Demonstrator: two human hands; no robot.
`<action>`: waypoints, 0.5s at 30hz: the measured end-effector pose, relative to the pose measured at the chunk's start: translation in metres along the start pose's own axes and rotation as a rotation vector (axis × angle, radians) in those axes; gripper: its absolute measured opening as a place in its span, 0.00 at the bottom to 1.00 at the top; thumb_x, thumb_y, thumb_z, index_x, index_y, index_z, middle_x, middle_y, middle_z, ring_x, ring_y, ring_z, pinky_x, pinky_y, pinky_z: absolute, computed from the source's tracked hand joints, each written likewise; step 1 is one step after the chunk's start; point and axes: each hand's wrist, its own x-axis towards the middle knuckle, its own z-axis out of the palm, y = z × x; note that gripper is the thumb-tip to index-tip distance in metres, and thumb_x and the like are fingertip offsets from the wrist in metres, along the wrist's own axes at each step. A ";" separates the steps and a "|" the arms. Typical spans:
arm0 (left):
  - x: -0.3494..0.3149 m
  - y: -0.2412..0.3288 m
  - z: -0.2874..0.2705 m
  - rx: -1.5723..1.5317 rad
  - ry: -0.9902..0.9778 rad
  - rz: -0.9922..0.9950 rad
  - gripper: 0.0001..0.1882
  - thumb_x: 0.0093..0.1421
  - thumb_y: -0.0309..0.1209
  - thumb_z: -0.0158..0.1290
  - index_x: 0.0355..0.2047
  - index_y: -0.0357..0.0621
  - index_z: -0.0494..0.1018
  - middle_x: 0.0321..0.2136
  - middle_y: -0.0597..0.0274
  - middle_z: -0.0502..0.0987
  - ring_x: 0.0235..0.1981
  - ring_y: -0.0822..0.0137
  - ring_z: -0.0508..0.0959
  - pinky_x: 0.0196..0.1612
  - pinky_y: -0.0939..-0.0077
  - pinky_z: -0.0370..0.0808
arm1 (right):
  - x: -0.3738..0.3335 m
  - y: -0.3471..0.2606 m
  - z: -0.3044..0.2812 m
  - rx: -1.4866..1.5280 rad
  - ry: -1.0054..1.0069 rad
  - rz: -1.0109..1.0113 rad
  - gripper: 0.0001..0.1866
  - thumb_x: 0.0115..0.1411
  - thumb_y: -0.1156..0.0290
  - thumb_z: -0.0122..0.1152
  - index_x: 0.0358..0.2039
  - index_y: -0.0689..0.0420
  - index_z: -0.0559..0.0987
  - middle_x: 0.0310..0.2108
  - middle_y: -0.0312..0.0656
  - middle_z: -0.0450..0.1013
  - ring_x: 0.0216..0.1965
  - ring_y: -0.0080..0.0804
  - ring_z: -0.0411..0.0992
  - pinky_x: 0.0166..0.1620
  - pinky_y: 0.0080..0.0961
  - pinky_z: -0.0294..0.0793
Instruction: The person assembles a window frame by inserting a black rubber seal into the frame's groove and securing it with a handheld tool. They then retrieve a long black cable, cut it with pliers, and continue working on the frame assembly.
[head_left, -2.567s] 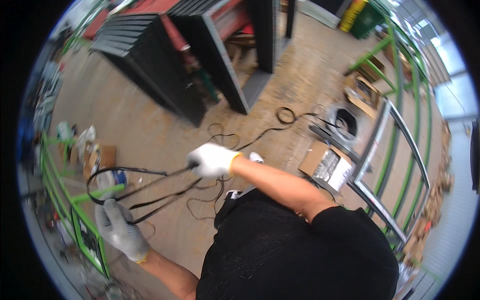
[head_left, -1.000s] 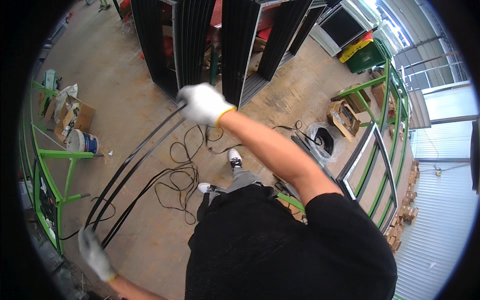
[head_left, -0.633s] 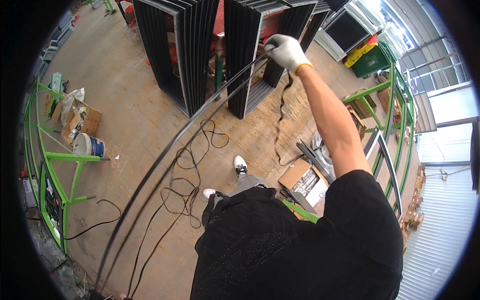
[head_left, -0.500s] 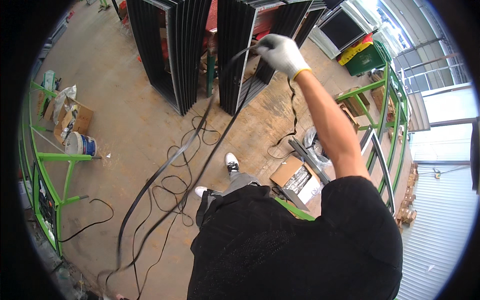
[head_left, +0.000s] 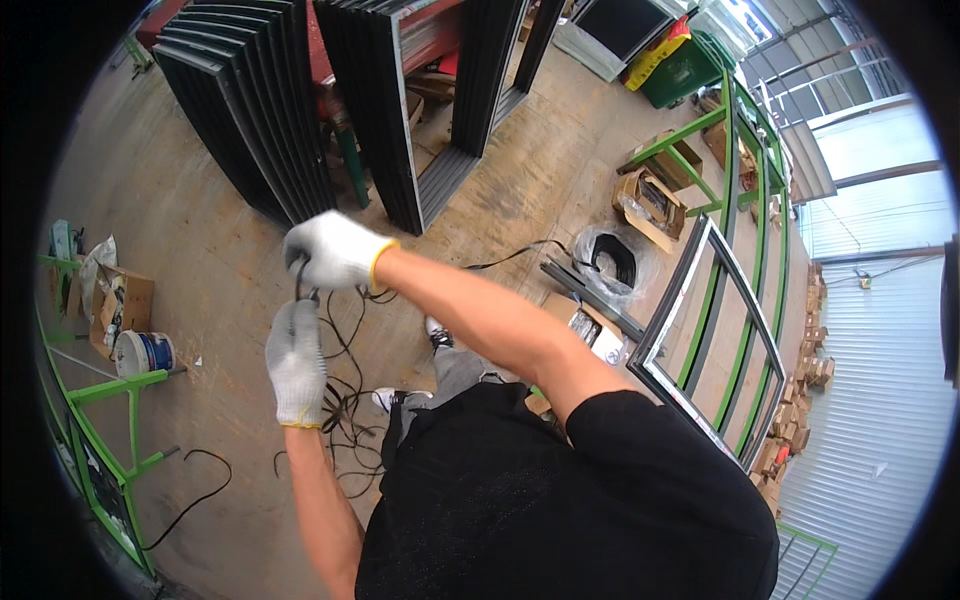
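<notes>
My right hand (head_left: 338, 250), in a white knit glove with a yellow cuff, is closed on a thin black rubber strip (head_left: 301, 283). Just below it, my left hand (head_left: 297, 352), gloved the same way, is closed around the strip too. Only a short dark piece shows between the two gloves, and the fingertips are partly hidden and blurred. Beneath the hands, loose loops of black strip (head_left: 346, 405) lie tangled on the floor by my feet. One length runs off to the right, toward a black coil (head_left: 612, 262) in clear plastic.
Black rectangular frames (head_left: 245, 110) stand in upright rows ahead. A green metal rack (head_left: 722, 290) on the right bears a leaning frame (head_left: 655, 350). An open carton (head_left: 650, 205) and dark profiles (head_left: 595, 298) lie near it. On the left are a white bucket (head_left: 135, 355) and a green stand (head_left: 125, 385).
My right hand has come down and left from beside the frames, and my left hand has come into view below it. The long raised span of strip has dropped into loops on the floor.
</notes>
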 end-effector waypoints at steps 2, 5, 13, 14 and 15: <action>0.000 0.007 0.000 0.209 -0.004 0.240 0.22 0.77 0.45 0.53 0.45 0.34 0.79 0.30 0.66 0.76 0.33 0.70 0.72 0.40 0.71 0.72 | 0.011 0.038 -0.023 -0.044 -0.024 0.053 0.14 0.58 0.69 0.66 0.43 0.57 0.89 0.41 0.51 0.85 0.44 0.47 0.85 0.52 0.35 0.83; -0.003 0.017 -0.001 0.226 0.044 0.125 0.20 0.76 0.42 0.55 0.43 0.32 0.78 0.29 0.64 0.76 0.32 0.72 0.72 0.38 0.73 0.70 | 0.015 0.093 -0.072 -0.087 0.037 0.150 0.13 0.60 0.67 0.66 0.43 0.56 0.89 0.42 0.50 0.86 0.45 0.45 0.84 0.52 0.34 0.82; -0.023 0.038 0.058 0.267 -0.029 0.160 0.12 0.73 0.33 0.57 0.43 0.33 0.80 0.23 0.58 0.74 0.26 0.74 0.69 0.31 0.71 0.70 | -0.018 0.241 -0.197 -0.056 0.231 0.391 0.17 0.64 0.61 0.70 0.48 0.58 0.88 0.42 0.47 0.86 0.44 0.35 0.83 0.52 0.32 0.80; -0.021 0.041 0.070 0.308 -0.073 0.121 0.12 0.72 0.32 0.58 0.44 0.33 0.80 0.23 0.56 0.76 0.25 0.72 0.71 0.31 0.69 0.72 | -0.025 0.253 -0.208 -0.063 0.269 0.371 0.18 0.63 0.59 0.72 0.48 0.57 0.88 0.43 0.49 0.86 0.45 0.39 0.84 0.53 0.33 0.80; -0.020 0.045 0.081 0.296 -0.096 0.143 0.12 0.72 0.32 0.58 0.44 0.33 0.80 0.24 0.54 0.77 0.25 0.70 0.72 0.32 0.68 0.73 | -0.033 0.262 -0.220 -0.082 0.298 0.407 0.19 0.62 0.57 0.73 0.48 0.56 0.88 0.43 0.50 0.86 0.46 0.43 0.84 0.53 0.34 0.81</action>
